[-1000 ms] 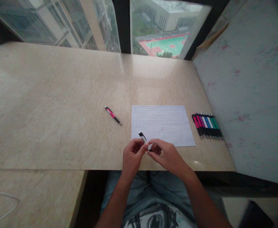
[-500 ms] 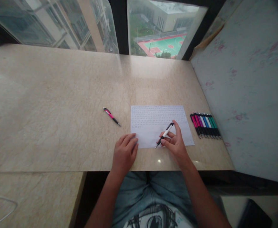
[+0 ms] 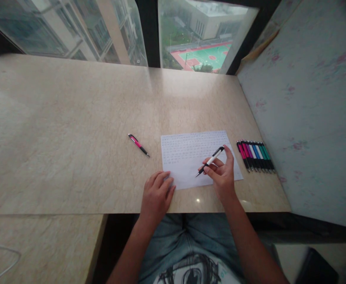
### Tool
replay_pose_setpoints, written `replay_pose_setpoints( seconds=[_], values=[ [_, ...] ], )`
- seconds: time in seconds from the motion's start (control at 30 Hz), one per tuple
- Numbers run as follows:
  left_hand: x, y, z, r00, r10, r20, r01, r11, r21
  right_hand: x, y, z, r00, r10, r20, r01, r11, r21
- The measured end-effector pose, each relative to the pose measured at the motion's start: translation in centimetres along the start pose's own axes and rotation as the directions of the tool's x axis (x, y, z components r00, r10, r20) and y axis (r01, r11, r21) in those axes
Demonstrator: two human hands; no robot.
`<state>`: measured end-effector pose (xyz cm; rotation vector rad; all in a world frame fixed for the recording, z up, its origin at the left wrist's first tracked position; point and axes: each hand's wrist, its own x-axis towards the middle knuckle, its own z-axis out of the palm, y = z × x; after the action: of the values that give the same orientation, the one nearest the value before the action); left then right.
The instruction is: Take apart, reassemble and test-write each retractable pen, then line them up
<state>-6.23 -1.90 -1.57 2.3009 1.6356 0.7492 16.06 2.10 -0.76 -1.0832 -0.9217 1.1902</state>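
Note:
A white sheet of paper (image 3: 190, 152) with faint lines of writing lies on the beige stone table (image 3: 72, 118), turned slightly. My right hand (image 3: 221, 175) grips a white and black pen (image 3: 210, 160) in a writing hold, its tip resting on the lower part of the sheet. My left hand (image 3: 157, 194) lies flat with fingers spread, its fingertips pressing the sheet's lower left corner.
A pink and black pen (image 3: 139, 145) lies alone to the left of the paper. A row of several coloured pens (image 3: 255, 155) sits to the right, close to a pale wall (image 3: 303, 110). Windows run along the table's far edge. A white cable (image 3: 1, 258) lies at the lower left.
A second ago both hands held the white pen together near the table edge. Now the right hand alone holds it on the paper, the left hand is flat, and the sheet has turned slightly.

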Motion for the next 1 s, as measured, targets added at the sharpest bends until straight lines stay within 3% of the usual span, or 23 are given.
replay_pose_setpoints(
  seconds=[0.37,0.47,0.57,0.63,0.77,1.0],
  values=[
    [-0.3,0.1,0.1,0.999,-0.009,0.033,0.010,1.000,-0.024,0.4,-0.2,0.7,0.998,0.006,-0.055,-0.008,0.999,-0.037],
    [-0.2,0.1,0.1,0.999,-0.013,0.047,0.014,1.000,-0.017,0.7,0.1,1.3,0.996,0.062,-0.066,-0.067,0.995,-0.072],
    [0.0,0.2,0.1,0.997,-0.022,0.068,0.022,1.000,-0.003,1.0,0.5,2.1,0.992,0.128,-0.004,-0.128,0.983,-0.132],
    [0.1,0.3,0.1,0.995,-0.038,0.092,0.038,0.999,0.000,1.3,0.6,2.7,0.991,0.113,0.075,-0.093,0.969,-0.230],
    [0.1,0.4,-0.1,0.992,-0.056,0.115,0.057,0.998,-0.007,2.3,0.8,3.6,0.979,-0.001,0.204,0.104,0.863,-0.495],
    [0.2,0.5,-0.5,0.989,-0.061,0.132,0.066,0.997,-0.041,3.4,1.9,4.7,0.973,-0.162,0.163,0.229,0.618,-0.753]
  ],
)
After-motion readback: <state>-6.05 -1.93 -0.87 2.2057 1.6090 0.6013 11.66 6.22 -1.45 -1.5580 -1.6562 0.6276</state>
